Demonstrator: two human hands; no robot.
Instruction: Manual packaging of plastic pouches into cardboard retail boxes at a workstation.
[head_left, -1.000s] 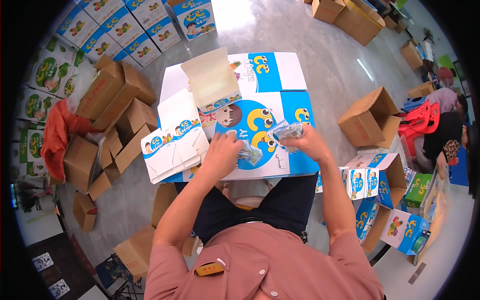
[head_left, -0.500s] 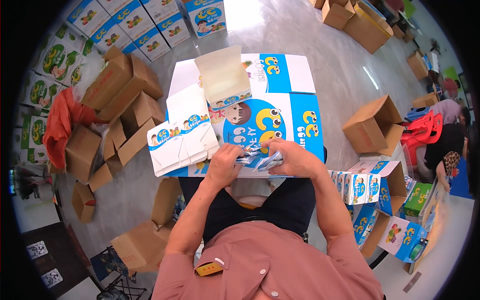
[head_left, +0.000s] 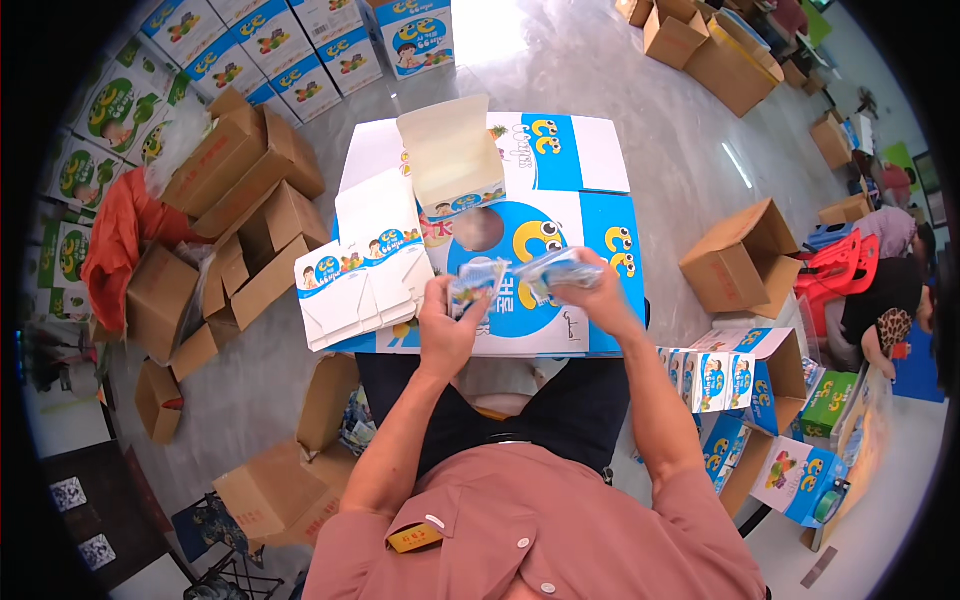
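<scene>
Right hand moved away from carton's near edge, gripping packets; left hand grips packets too, both occupied

Left of the packets lie cartons; behind the packets, a box.

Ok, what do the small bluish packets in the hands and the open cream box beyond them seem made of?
Small bluish packets: probably glossy plastic film, given pale glints, though blurred. Open cream box: likely matte paperboard, given its thin flap.
</scene>
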